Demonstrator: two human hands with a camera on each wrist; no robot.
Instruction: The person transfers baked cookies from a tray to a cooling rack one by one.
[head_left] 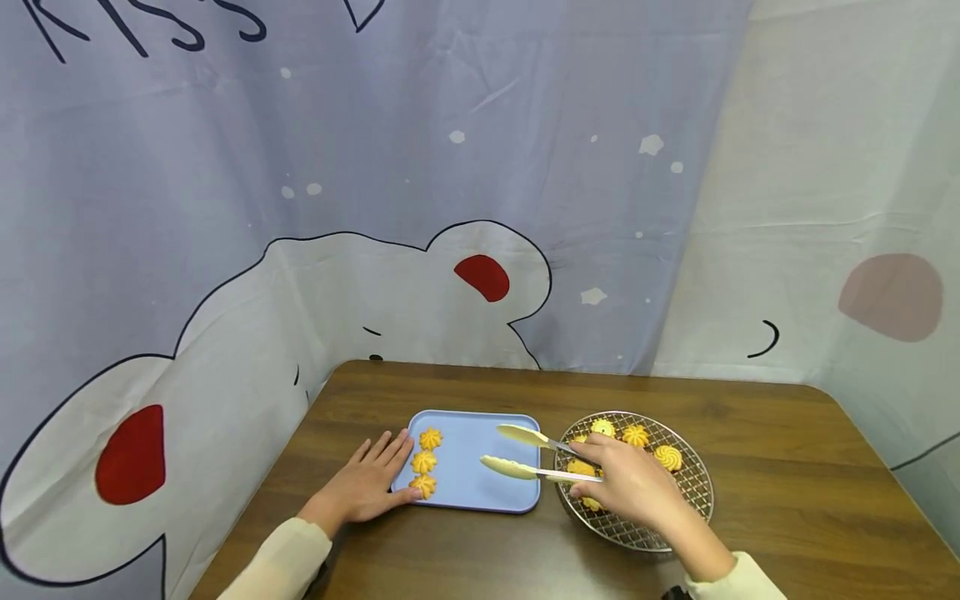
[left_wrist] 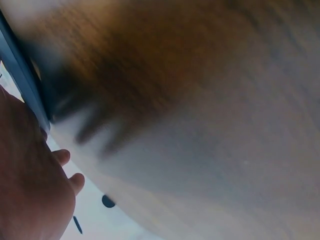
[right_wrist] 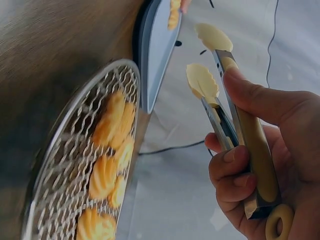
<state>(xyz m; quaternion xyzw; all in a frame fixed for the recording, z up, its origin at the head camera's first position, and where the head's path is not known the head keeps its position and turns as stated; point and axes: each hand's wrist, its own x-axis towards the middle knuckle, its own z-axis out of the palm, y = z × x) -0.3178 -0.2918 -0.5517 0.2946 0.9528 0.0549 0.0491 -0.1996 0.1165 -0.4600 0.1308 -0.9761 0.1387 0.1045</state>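
Under right hand [head_left: 633,487]: wire rack [head_left: 693,492] with cookies [head_left: 667,457]. Hand grips tongs [head_left: 525,454], tips apart, empty. Left hand [head_left: 371,483] flat, fingers spread, steadying blue tray [head_left: 487,475]. Best pinch each cookie lightly, lift level.

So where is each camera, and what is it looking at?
Head: worn up high, looking forward and down at the table; shows both hands and sleeves, the blue tray, the wire rack and cookies.
Left wrist: low beside the left hand, looking across blurred wood; the tray's edge shows.
Right wrist: behind the right hand, looking along the tongs, its fingers curled round them.
Shared: head and right wrist both show tongs, rack and tray.
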